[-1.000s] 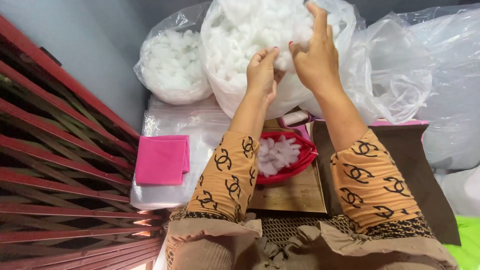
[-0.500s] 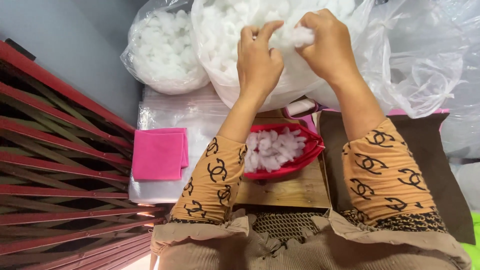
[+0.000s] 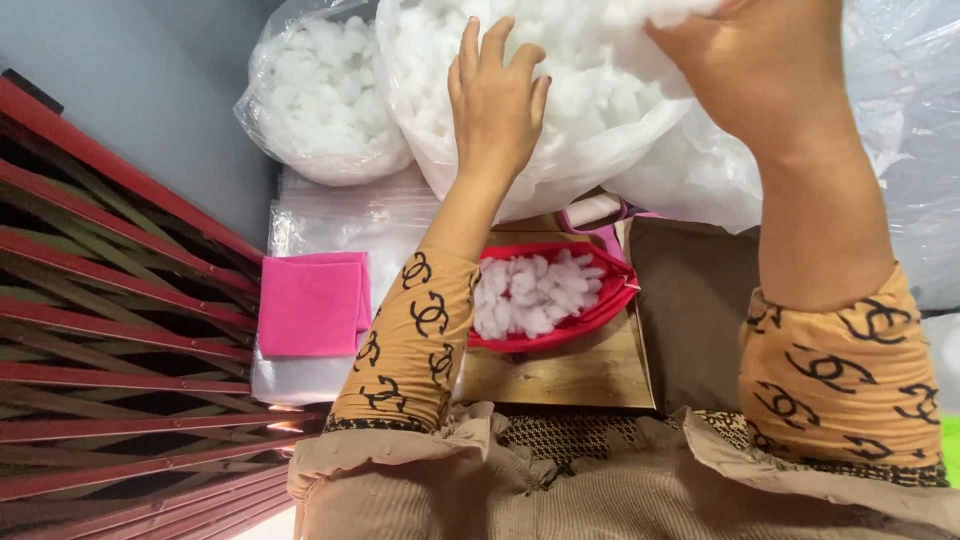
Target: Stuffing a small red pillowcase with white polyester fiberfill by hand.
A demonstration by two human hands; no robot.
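Note:
A large clear plastic bag of white cotton balls (image 3: pixel 590 120) stands in front of me. My left hand (image 3: pixel 495 95) lies flat against its side, fingers spread and empty. My right hand (image 3: pixel 765 65) is raised close to the camera at the bag's upper right, gripping a clump of white cotton (image 3: pixel 675 12) at the top edge. Below my arms, a red bag (image 3: pixel 545 300) holding cotton balls rests on a wooden board (image 3: pixel 560 375).
A second, smaller bag of cotton balls (image 3: pixel 320 95) sits at the left by a grey wall. A pink cloth (image 3: pixel 312 303) lies on clear plastic sheets (image 3: pixel 340 220). Red folding slats (image 3: pixel 110 330) fill the left. Crumpled clear bags (image 3: pixel 900 130) pile at the right beside a brown cushion (image 3: pixel 690 300).
My right hand has risen toward the camera with the cotton clump. My left hand let go of the cotton, opened and pressed against the bag.

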